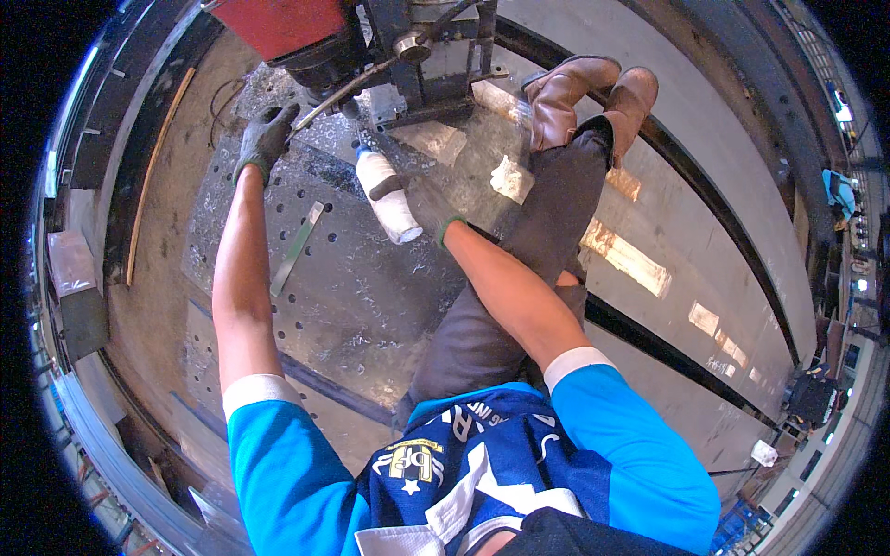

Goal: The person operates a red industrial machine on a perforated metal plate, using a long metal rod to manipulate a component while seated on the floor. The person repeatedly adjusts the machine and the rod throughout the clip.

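Observation:
In a dark grey glove, my right hand is closed round a white squeeze bottle with a blue top. The bottle is tilted, its top toward the foot of a drilling machine with a red housing. My left hand, also gloved, is closed at the lower end of the machine's feed lever. The machine stands on a dark steel plate with several round holes and scattered metal shavings. Its cutting tip is hard to make out.
A flat green strip lies on the plate, left of the bottle. A crumpled whitish rag is beside my leg. Brown boots rest at the upper right. Long steel plates with dark gaps extend rightward; a grey box stands far left.

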A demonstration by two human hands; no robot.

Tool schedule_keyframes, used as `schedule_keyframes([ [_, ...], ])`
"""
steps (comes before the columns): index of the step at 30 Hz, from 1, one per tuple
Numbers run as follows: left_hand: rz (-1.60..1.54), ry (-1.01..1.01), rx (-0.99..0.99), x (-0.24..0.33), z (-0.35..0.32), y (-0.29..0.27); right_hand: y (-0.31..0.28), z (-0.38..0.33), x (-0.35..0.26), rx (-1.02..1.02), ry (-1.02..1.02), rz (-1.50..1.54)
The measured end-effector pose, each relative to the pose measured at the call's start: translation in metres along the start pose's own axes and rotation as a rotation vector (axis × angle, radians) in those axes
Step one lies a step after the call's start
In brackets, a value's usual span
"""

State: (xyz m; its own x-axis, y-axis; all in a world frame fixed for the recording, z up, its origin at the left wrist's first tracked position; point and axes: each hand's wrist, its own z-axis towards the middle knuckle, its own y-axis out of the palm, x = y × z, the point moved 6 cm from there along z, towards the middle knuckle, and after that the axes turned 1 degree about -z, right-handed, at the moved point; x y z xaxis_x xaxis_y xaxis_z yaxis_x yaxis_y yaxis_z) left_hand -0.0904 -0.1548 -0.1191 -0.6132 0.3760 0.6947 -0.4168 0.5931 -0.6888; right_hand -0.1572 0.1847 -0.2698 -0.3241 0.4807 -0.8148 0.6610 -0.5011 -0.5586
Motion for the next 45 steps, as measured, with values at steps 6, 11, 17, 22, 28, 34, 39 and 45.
schedule_keyframes([
  [6,0.033,0.027,0.006,-0.002,0.003,0.0,0.018,0.01,0.011,-0.05,0.142,0.197],
  [11,-0.06,-0.016,0.001,-0.003,0.001,0.002,-0.004,0.0,-0.012,-0.063,0.156,0.174],
  [17,-0.004,0.016,0.018,0.004,-0.003,0.0,-0.038,-0.023,-0.055,-0.047,0.055,0.184],
  [22,-0.04,-0.013,-0.007,-0.002,0.001,0.003,-0.028,-0.015,-0.041,-0.139,0.058,0.237],
  [28,-0.108,0.005,0.009,-0.008,0.004,0.006,-0.001,0.001,-0.014,-0.035,0.106,0.233],
  [34,-0.086,0.022,0.01,-0.004,0.002,0.006,-0.027,-0.016,-0.035,-0.096,0.143,0.108],
  [39,-0.092,0.014,0.017,-0.004,0.0,0.006,-0.03,-0.017,-0.041,-0.029,0.184,0.074],
  [45,-0.074,0.024,0.009,-0.004,0.001,0.006,-0.011,-0.004,-0.024,-0.098,0.085,0.162],
])
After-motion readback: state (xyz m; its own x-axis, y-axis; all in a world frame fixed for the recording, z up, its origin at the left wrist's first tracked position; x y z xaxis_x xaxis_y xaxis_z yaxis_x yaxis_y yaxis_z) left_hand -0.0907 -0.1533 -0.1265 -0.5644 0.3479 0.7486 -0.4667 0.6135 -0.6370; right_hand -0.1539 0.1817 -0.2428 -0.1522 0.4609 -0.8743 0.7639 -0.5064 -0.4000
